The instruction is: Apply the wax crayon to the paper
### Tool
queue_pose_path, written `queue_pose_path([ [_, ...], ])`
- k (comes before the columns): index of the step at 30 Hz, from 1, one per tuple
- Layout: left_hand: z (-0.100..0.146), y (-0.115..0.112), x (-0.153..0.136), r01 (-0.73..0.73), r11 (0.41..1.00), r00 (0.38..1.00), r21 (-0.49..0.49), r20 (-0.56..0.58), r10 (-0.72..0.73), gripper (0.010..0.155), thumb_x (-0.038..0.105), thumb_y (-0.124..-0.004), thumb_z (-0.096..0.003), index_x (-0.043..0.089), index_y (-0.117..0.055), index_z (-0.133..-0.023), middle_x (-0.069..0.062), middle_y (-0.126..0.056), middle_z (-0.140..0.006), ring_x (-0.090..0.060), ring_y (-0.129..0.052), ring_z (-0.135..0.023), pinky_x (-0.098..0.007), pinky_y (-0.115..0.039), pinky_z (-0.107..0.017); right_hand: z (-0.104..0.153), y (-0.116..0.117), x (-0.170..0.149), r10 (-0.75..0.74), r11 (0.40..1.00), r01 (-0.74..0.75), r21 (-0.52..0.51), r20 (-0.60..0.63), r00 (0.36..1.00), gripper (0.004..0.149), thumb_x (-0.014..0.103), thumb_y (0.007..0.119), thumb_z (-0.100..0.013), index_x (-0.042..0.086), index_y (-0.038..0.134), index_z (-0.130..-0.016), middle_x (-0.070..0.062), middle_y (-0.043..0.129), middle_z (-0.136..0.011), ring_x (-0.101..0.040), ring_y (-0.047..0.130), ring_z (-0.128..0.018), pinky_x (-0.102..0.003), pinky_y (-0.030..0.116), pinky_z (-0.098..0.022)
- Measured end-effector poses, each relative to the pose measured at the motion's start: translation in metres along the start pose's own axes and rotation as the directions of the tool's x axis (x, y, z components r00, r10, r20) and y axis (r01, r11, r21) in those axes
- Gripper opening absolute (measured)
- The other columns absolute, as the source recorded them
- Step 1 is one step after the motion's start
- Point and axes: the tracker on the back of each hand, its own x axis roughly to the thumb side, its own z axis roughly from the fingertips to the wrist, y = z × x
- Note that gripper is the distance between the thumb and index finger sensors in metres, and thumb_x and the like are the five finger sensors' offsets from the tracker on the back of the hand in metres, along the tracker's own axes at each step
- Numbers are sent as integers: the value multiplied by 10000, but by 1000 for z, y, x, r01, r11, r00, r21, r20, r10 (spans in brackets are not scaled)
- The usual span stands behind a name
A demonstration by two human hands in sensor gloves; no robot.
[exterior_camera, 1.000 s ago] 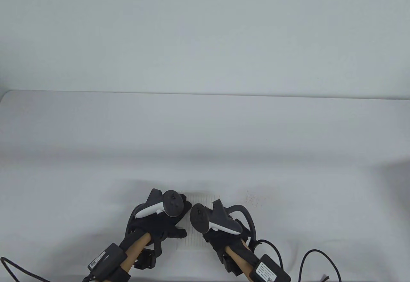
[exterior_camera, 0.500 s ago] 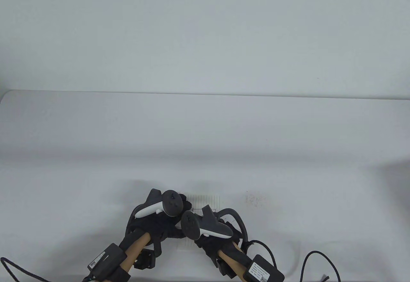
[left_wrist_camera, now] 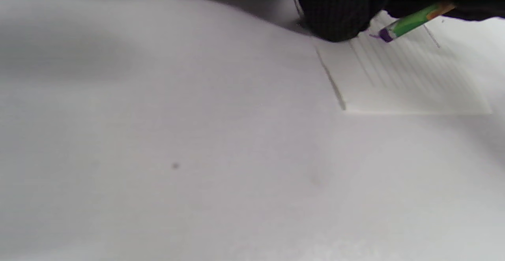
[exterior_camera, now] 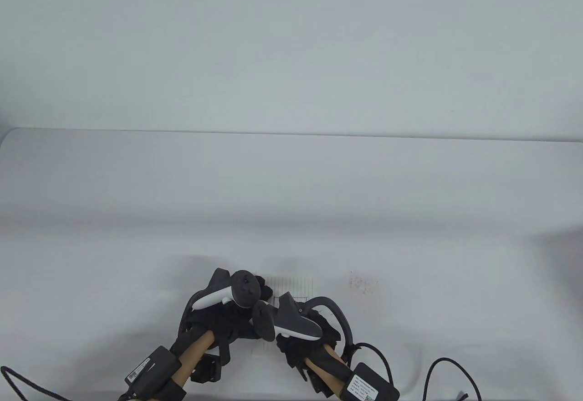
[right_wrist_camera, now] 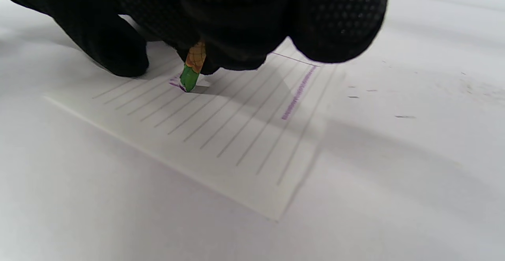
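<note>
While the right hand point(exterior_camera: 309, 328) pressed the crayon point(right_wrist_camera: 192, 69) on the paper point(right_wrist_camera: 221, 134), the colouring was only partly done.

One lined paper lay flat on the table point(exterior_camera: 291, 191) near its near edge, and one crayon with a green and orange wrapper and a purple tip touched it at the left part of the sheet. The right hand's fingers point(right_wrist_camera: 236, 24) were closed around the crayon. The left hand point(exterior_camera: 223, 314) rested a fingertip point(left_wrist_camera: 335, 12) on the paper's left edge, holding nothing; how its other fingers lay could not be told. Two purple marks were visible: one long stroke point(right_wrist_camera: 298, 93) on the right part and a short one at the tip. Most lines seemed unmarked, so much appeared left.
</note>
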Motion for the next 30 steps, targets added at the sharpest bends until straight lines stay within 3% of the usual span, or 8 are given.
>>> queue_pose_path([
  [16,0,0,0,0,1000,1000,1,-2,0,873,502,-664,-558,420,32,-1078,160,186,-1130,-184,232,-1060,-563,146,-721,-1,2,-38,17,981,18,193,-180,983,381,305,761,-537,191,814,-897,-82,903,-659,-64,862,-374,-366,816,-397],
  [25,0,0,0,-2,1000,1000,-2,-2,2,874,503,-665,-558,423,35,-1076,163,189,-1127,-179,236,-1058,-560,151,-721,1,2,-37,16,984,10,180,-142,990,392,293,756,-535,179,798,-907,-82,884,-685,-63,861,-400,-365,811,-418],
  [30,0,1,1,8,1000,1000,2,-6,-8,877,497,-673,-554,414,25,-1079,150,180,-1132,-192,224,-1064,-556,159,-713,4,-1,-39,-54,998,58,28,-109,993,422,300,742,-537,205,740,-948,-64,823,-778,-71,852,-486,-377,789,-487],
])
